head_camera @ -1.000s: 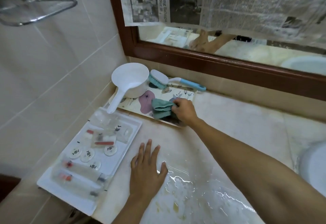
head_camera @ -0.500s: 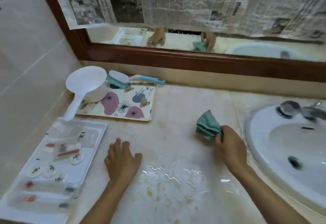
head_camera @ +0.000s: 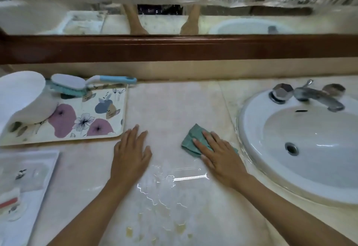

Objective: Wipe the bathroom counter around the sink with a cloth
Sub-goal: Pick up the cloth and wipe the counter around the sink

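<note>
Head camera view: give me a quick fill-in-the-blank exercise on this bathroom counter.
The right hand presses the green ____ flat on the counter.
The faucet stands on the white ____ beside that hand.
The blue-handled brush rests at the back of the floral ____.
Missing words: cloth, sink, tray.

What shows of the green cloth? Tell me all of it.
The cloth is teal-green, soft-looking fabric, folded into layers, lying flat on the beige counter left of the sink. One corner points toward the mirror. The right hand presses on it with straight fingers, covering its near part; a sliver shows past the hand, by the sink rim.
</note>
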`<action>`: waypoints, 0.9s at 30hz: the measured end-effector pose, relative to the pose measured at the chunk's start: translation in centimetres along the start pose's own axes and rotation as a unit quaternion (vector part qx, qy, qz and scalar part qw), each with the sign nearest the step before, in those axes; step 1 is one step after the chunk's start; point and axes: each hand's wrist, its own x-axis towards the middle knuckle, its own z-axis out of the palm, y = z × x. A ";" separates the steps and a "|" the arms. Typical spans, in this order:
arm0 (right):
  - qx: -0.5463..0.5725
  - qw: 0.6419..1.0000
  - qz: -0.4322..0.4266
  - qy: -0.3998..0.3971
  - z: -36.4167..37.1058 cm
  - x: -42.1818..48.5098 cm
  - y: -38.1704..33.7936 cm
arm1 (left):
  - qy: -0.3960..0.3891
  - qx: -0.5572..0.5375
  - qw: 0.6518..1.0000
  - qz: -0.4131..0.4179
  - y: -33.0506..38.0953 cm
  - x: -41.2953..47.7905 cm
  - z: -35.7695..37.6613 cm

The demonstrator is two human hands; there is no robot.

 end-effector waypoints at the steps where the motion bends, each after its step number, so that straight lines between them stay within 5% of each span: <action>1: -0.006 1.000 0.013 0.011 -0.2 1.1 1.0 | 0.001 0.001 1.000 -0.004 0.0 0.0 0.2; 9: 0.007 0.972 0.229 0.043 -1.3 14.0 2.3 | 0.020 -0.012 1.000 -0.014 0.0 0.2 0.4; 16: 0.010 0.996 0.081 0.021 -0.6 7.0 -1.0 | 0.013 -0.005 1.000 -0.014 0.1 0.2 0.3; 23: 0.011 0.988 0.151 0.029 -1.5 12.0 2.9 | 0.014 -0.003 1.000 -0.017 0.1 0.4 0.3; 27: 0.018 0.994 0.104 0.039 -1.5 15.7 1.2 | 0.019 -0.003 1.000 -0.012 0.1 0.2 0.2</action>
